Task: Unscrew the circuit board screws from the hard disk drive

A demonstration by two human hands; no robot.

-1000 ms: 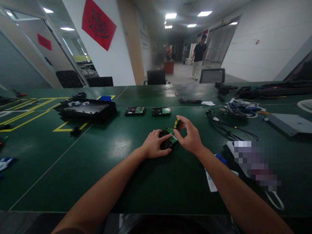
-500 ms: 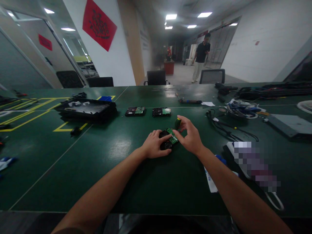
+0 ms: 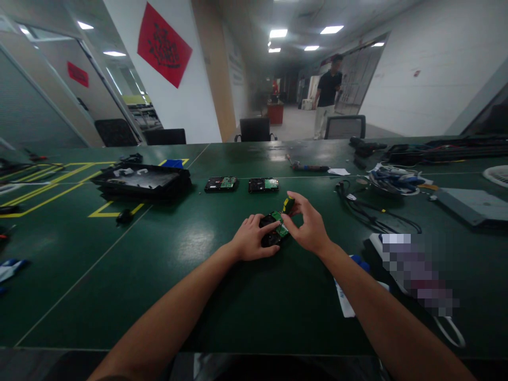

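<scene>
A black hard drive (image 3: 273,231) with a green circuit board on top lies on the green table (image 3: 178,264), right in front of me. My left hand (image 3: 251,238) rests on its left side, fingers curled over it and holding it down. My right hand (image 3: 306,223) pinches a small screwdriver with a yellow and black handle (image 3: 288,204), held upright over the board's right end. The screwdriver's tip is hidden behind my fingers.
Two more drives (image 3: 220,183) (image 3: 263,184) lie further back. A black tray (image 3: 141,180) stands at the left by yellow floor-tape lines. Cables (image 3: 369,203) and a bundle (image 3: 392,180) fill the right side. A person (image 3: 327,95) stands in the corridor beyond two chairs.
My hands stay on the drive; the screwdriver handle has turned slightly in my right fingers. The view shifted down a little, and the person in the corridor has moved a bit closer.
</scene>
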